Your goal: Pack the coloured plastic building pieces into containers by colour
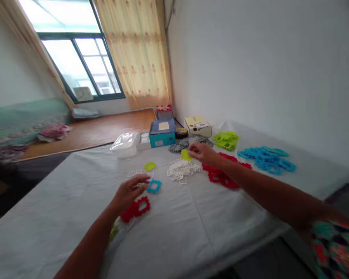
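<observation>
My right hand pinches a yellow-green toothed plastic piece above a pile of white square frames. My left hand hovers low over the table, thumb and fingers apart. Just beyond its fingertips lies a blue toothed frame; whether they touch it I cannot tell. Below that hand are red toothed pieces, partly hidden by it. A second yellow-green piece lies farther back, close to a few white frames. Another green piece shows partly beside my left forearm.
Piles of red, blue, yellow-green and grey pieces lie on the right and back of the white-covered table. Behind stand a clear plastic container, a blue box and a cream box by the wall.
</observation>
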The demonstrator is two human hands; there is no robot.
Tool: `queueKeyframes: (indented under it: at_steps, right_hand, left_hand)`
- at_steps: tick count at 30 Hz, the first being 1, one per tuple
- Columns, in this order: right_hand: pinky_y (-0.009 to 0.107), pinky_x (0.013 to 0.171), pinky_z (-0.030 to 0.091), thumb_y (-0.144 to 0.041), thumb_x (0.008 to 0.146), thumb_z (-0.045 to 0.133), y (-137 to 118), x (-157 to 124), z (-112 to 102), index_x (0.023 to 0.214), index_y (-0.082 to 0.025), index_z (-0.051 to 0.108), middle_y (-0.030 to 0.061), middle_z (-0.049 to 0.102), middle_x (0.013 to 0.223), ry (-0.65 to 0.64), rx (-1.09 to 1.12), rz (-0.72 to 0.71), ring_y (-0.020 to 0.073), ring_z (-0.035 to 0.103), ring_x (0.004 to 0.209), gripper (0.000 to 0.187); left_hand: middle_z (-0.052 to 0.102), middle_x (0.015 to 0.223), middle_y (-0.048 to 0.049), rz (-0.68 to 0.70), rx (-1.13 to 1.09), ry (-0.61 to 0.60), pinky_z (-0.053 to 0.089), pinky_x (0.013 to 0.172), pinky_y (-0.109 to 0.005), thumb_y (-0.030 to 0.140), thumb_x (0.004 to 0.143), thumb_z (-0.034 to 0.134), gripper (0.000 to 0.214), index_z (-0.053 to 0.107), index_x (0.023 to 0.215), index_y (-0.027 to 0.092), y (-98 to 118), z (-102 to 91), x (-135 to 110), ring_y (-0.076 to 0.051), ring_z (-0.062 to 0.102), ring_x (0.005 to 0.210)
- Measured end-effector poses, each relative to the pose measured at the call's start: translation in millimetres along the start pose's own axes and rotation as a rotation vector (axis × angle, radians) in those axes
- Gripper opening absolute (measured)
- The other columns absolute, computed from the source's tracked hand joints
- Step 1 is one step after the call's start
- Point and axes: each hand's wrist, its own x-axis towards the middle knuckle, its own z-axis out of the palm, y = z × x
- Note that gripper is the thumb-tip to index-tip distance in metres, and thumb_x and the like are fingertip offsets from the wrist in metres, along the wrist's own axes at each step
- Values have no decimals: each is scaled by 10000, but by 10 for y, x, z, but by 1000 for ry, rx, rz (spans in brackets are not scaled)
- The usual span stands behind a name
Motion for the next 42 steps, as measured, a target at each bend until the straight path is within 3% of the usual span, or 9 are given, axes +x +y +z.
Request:
queueKeyframes:
  at_steps: [4, 6, 9, 13, 17, 21, 28, 34, 42]
  right_hand:
    - [261, 631, 416, -314, 777, 587, 1022, -68, -1040, 814, -170, 618, 65, 697, 814, 424, -386, 463, 166, 600, 686, 151]
    - [269, 603, 407, -304, 770, 598, 1427, -139, -1336, 824, -161, 638, 85, 702, 803, 443, -520, 671, 179, 603, 661, 158]
    - [283, 606, 408, -315, 774, 604, 1811, -222, -1459, 833, -150, 672, 104, 706, 793, 332, -603, 809, 205, 623, 678, 189]
    - [294, 643, 414, -338, 835, 553, 1931, -182, -1335, 915, -133, 686, 112, 709, 807, 198, -536, 779, 217, 640, 719, 257]
    - [309, 692, 417, -271, 839, 548, 1690, 1, -1162, 980, -130, 677, 160, 711, 932, 302, -543, 581, 213, 638, 773, 237]
    - [294, 715, 449, -290, 867, 524, 934, 253, -729, 1021, -169, 671, 111, 718, 906, 368, -409, 237, 192, 643, 745, 245]
    - [345, 919, 470, -221, 874, 535, -550, 575, 761, 1123, -183, 679, 107, 716, 1062, -403, -197, -434, 206, 646, 968, 290]
    - [355, 1013, 416, -136, 815, 592, -667, 880, 1460, 1240, -210, 631, 112, 666, 1225, -617, -334, -431, 222, 590, 1151, 433]
    - [299, 811, 460, -235, 923, 481, -767, 830, 1430, 1036, -132, 668, 163, 717, 992, -577, -670, -412, 240, 665, 941, 243]
  left_hand:
    - [752, 985, -89, -59, -14, 73, 589, 779, -331, 511, 721, 733, 432, 725, 1007, 187, -41, -57, 48, -256, 707, 930]
    - [754, 966, -89, -80, -33, 121, 593, 764, -340, 531, 700, 741, 448, 730, 983, 184, -64, -85, 77, -264, 708, 920]
    - [754, 943, -90, -94, -50, 209, 595, 752, -354, 552, 679, 747, 468, 736, 958, 177, -102, -168, 104, -267, 705, 910]
    - [749, 951, -89, -109, -65, 341, 584, 787, -359, 544, 665, 758, 485, 732, 973, 170, -167, -367, 66, -255, 696, 929]
    - [744, 961, -97, -136, -75, 409, 571, 804, -375, 560, 654, 743, 520, 726, 983, 157, -289, -524, 13, -258, 687, 948]
    - [744, 1004, -99, -116, 43, 362, 550, 851, -411, 543, 714, 674, 496, 725, 1019, 156, -458, -535, 48, -264, 678, 964]
    - [677, 1219, -91, 53, 477, 77, 443, 1034, -416, 400, 806, 582, 395, 712, 1120, 199, -580, -432, 54, -265, 600, 1152]
    - [624, 1303, -105, 118, 614, -51, 384, 1091, -423, 411, 803, 621, 453, 671, 1199, 198, -578, -446, -16, -275, 543, 1234]
    - [655, 1246, -88, 108, 667, -11, 404, 1074, -419, 398, 821, 591, 365, 705, 1118, 219, -576, -428, 16, -252, 583, 1171]
